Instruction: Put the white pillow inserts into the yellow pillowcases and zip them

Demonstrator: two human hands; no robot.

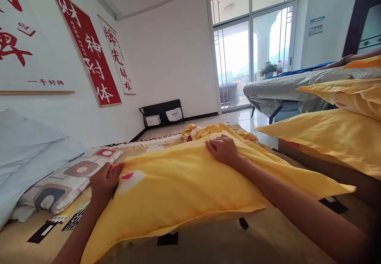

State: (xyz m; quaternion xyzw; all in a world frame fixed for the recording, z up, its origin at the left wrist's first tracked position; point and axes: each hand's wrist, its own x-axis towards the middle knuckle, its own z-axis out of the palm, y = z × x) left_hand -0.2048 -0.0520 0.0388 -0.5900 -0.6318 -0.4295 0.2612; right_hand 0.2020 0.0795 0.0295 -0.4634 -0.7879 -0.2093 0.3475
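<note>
A plump yellow pillow (178, 192) with a white and pink printed patch lies in front of me on the bed. My left hand (105, 178) is closed, pinching the pillow's cover at its left edge. Over its far right part, my right hand (223, 149) rests with fingers curled into the yellow fabric. Loose yellow cloth (300, 173) spreads flat to the right of the pillow, partly under my right forearm. A crumpled yellow and patterned cloth (205, 131) sits just beyond my right hand.
A patterned pillow (80, 173) and white bedding (29, 153) lie at left on the tan printed sheet (208, 240). More yellow pillows (324, 137) are stacked at right. Behind them stands a plastic-covered table (276, 85), with another person's hand (336, 62) over it. A black rack (162, 113) stands by the wall.
</note>
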